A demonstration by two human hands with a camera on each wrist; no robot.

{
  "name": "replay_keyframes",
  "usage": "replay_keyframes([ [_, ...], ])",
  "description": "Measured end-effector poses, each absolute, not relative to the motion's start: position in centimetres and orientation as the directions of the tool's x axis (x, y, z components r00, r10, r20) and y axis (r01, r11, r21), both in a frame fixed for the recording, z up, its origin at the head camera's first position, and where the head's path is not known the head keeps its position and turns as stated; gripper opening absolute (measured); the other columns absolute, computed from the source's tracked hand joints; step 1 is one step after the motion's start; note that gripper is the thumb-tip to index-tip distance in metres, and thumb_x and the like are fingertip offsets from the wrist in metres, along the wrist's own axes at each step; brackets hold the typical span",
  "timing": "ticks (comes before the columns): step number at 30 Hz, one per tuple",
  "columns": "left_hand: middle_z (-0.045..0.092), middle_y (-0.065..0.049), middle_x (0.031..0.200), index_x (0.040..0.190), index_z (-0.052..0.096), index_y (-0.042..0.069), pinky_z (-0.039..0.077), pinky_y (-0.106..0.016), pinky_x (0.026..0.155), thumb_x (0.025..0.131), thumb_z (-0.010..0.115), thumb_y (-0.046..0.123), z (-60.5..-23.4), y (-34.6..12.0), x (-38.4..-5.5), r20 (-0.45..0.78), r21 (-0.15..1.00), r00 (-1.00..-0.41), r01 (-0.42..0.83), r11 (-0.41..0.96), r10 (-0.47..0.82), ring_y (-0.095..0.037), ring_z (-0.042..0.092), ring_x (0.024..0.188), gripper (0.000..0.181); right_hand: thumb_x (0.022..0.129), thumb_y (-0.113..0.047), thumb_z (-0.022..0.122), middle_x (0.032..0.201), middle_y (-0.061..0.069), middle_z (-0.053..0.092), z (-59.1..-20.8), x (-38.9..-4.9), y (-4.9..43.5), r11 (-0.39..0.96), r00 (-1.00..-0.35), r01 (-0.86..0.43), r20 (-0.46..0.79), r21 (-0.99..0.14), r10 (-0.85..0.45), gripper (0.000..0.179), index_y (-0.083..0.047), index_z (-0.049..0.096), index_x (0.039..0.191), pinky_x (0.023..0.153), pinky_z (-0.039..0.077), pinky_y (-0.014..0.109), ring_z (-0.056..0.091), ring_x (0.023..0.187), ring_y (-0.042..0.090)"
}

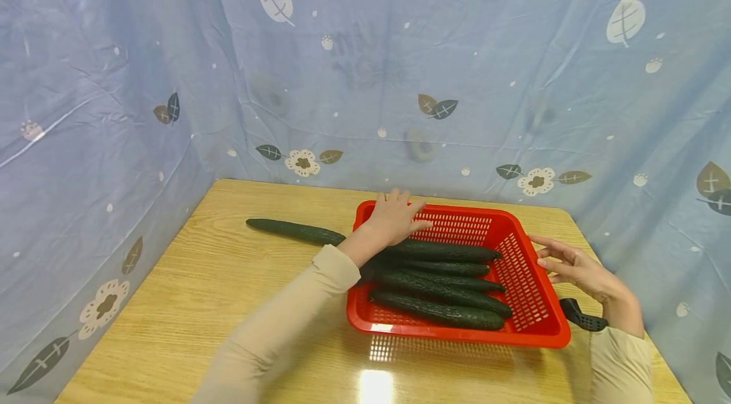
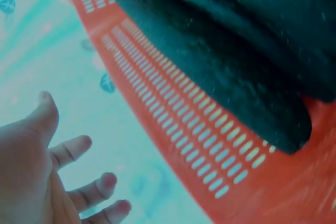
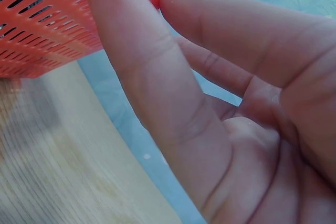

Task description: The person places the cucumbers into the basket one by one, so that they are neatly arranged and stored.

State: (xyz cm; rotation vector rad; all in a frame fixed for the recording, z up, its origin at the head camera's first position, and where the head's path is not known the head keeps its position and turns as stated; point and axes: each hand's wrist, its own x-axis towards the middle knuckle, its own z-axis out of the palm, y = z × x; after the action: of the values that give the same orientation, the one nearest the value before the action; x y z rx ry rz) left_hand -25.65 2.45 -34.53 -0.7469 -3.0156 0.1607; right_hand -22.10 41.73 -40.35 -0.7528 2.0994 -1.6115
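A red plastic basket (image 1: 451,335) with slotted walls holds several long dark green cucumbers (image 1: 440,311) lying side by side. My left hand (image 1: 394,219) is above its back left part with fingers spread, holding nothing. In the left wrist view the left hand (image 2: 47,171) is apart from the basket wall (image 2: 173,124). At the basket's right side, my right hand (image 1: 579,269) pinches the rim between thumb and fingers, as the right wrist view shows with the thumb (image 3: 147,61) against the red edge. Another cucumber (image 1: 291,229) lies left of the basket, its right end hidden behind my left wrist.
Everything stands on a light wooden table (image 1: 188,290). A blue cloth with leaves and flowers (image 1: 365,74) hangs behind and at both sides. A black strap-like piece (image 1: 582,316) is at my right wrist.
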Motion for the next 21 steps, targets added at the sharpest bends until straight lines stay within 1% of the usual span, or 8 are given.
replay_keyframes([
  [4, 0.043, -0.004, 0.127, 0.135, 0.036, 0.030, 0.034, -0.044, 0.091, 0.090, 0.026, 0.065, -33.8, 1.6, -25.4, 0.031, -0.112, -0.881, 0.466, 0.878, 0.472, -0.026, 0.040, 0.112, 0.058, 0.097, 0.005, 0.036, 0.112, -0.001, 0.054, -40.3, -22.0, 41.7, 0.206, -0.786, -0.177, 0.012, -0.962, -0.618, 0.051, 0.001, 0.019, 0.146, 0.070, 0.054, 0.036, 0.062, 0.094, 0.012],
  [8, 0.044, -0.005, 0.123, 0.125, 0.042, 0.028, 0.033, -0.046, 0.091, 0.091, 0.028, 0.064, -33.5, 0.4, -25.2, 0.046, -0.081, -0.884, 0.461, 0.884, 0.466, -0.027, 0.039, 0.112, 0.052, 0.097, 0.004, 0.036, 0.111, -0.001, 0.055, -40.4, -22.0, 41.7, 0.220, -0.794, -0.177, 0.007, -0.959, -0.608, 0.051, 0.001, 0.018, 0.146, 0.071, 0.054, 0.036, 0.062, 0.094, 0.012],
  [11, 0.044, -0.006, 0.119, 0.120, 0.043, 0.026, 0.032, -0.045, 0.088, 0.091, 0.030, 0.063, -33.3, -0.6, -25.1, 0.048, -0.051, -0.888, 0.455, 0.889, 0.457, -0.027, 0.039, 0.109, 0.048, 0.098, 0.004, 0.037, 0.111, -0.001, 0.055, -40.5, -22.0, 41.7, 0.228, -0.797, -0.176, 0.003, -0.958, -0.604, 0.052, 0.001, 0.018, 0.146, 0.071, 0.054, 0.036, 0.062, 0.094, 0.011],
  [13, 0.043, -0.006, 0.117, 0.119, 0.043, 0.025, 0.032, -0.044, 0.086, 0.092, 0.030, 0.063, -33.4, -1.3, -25.1, 0.047, -0.046, -0.891, 0.450, 0.892, 0.452, -0.027, 0.038, 0.105, 0.049, 0.098, 0.003, 0.037, 0.111, -0.001, 0.054, -40.5, -22.0, 41.7, 0.230, -0.798, -0.175, 0.001, -0.957, -0.602, 0.052, 0.001, 0.018, 0.146, 0.071, 0.054, 0.036, 0.062, 0.094, 0.011],
  [16, 0.042, -0.007, 0.117, 0.120, 0.043, 0.024, 0.031, -0.044, 0.086, 0.091, 0.030, 0.064, -33.6, -2.4, -25.0, 0.055, -0.049, -0.895, 0.441, 0.896, 0.443, -0.027, 0.037, 0.105, 0.050, 0.098, 0.003, 0.037, 0.111, -0.001, 0.055, -40.5, -22.0, 41.8, 0.232, -0.800, -0.172, -0.002, -0.957, -0.600, 0.051, 0.001, 0.019, 0.146, 0.071, 0.054, 0.036, 0.063, 0.094, 0.012],
  [21, 0.042, -0.007, 0.120, 0.123, 0.043, 0.024, 0.031, -0.045, 0.087, 0.090, 0.029, 0.067, -34.2, -4.4, -25.2, 0.079, -0.062, -0.895, 0.435, 0.898, 0.439, -0.027, 0.038, 0.108, 0.056, 0.098, 0.004, 0.037, 0.111, -0.001, 0.055, -40.5, -22.1, 41.8, 0.231, -0.796, -0.175, -0.001, -0.957, -0.605, 0.051, 0.001, 0.019, 0.146, 0.071, 0.054, 0.037, 0.063, 0.094, 0.012],
])
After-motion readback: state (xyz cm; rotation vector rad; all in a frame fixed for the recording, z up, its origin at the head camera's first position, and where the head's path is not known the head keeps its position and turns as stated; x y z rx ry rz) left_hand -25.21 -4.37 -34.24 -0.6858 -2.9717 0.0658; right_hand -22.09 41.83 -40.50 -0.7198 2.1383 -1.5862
